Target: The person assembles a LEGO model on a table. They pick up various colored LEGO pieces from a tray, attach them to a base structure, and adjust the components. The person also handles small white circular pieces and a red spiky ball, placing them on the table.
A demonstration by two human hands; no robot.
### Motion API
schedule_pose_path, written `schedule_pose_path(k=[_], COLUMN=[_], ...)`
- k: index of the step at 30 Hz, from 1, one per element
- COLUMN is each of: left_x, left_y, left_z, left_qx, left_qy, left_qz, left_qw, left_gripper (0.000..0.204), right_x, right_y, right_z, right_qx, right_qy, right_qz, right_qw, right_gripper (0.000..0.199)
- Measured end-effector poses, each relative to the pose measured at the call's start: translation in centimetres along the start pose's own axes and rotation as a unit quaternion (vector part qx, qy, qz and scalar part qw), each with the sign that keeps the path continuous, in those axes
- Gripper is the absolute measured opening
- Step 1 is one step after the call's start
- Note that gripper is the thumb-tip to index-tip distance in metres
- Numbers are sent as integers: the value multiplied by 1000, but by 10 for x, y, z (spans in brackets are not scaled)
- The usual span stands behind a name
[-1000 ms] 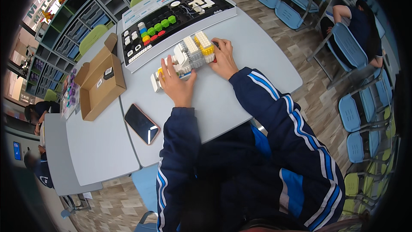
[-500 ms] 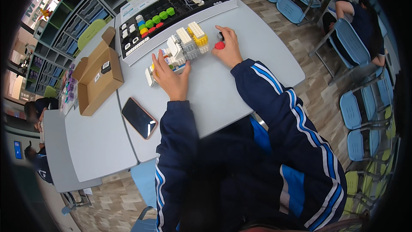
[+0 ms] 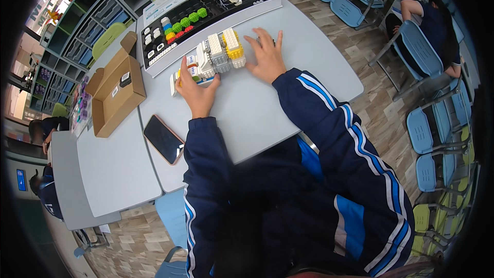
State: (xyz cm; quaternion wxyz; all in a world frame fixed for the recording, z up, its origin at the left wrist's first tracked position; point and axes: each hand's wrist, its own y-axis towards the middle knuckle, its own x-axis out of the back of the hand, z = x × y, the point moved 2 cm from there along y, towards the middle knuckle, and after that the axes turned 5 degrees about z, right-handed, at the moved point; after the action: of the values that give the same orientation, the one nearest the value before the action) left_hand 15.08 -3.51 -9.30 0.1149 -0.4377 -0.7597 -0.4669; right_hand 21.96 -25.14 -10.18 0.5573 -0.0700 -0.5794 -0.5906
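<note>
Two grey tables are pushed together under the person, and most of the working surface is taken up by a long black parts tray laid along the far edge, with green, red and white pieces sorted in it. An open cardboard box is set on the neighbouring table to the left, and a dark phone is laid face up near the seam between the tables. In front of the tray a block model, built of white, grey and yellow bricks, is stood on the tabletop.

The model is flanked by both hands. The left hand is curled against the model's near left end, with the thumb raised beside the white bricks; a loose grip is suggested, though how firmly it is held cannot be told. The right hand is spread flat on the table, fingers splayed, just beside the yellow end, with nothing visibly held; whether a small piece is covered by the palm cannot be told.

A risk is judged here: with the model braced from one side only, a push could slide it into the tray or snap off the upper bricks. The phone could be knocked by the left sleeve.
</note>
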Motion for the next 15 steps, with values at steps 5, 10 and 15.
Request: schedule_pose_path(k=[5, 10, 15], left_x=[4, 8, 7], left_y=[-1, 0, -1], left_z=[4, 7, 7], left_qx=[33, 25, 15], left_qy=[-51, -68, -80], left_qz=[2, -15, -14], left_qw=[998, 997, 997], left_gripper=[95, 93, 91], right_x=[-17, -33, -31], right_y=[12, 20, 18], right_z=[20, 14, 16], right_qx=[57, 41, 65], right_qy=[-17, -47, 39], right_qz=[25, 72, 24], right_qw=[998, 995, 997], right_gripper=[75, 62, 46])
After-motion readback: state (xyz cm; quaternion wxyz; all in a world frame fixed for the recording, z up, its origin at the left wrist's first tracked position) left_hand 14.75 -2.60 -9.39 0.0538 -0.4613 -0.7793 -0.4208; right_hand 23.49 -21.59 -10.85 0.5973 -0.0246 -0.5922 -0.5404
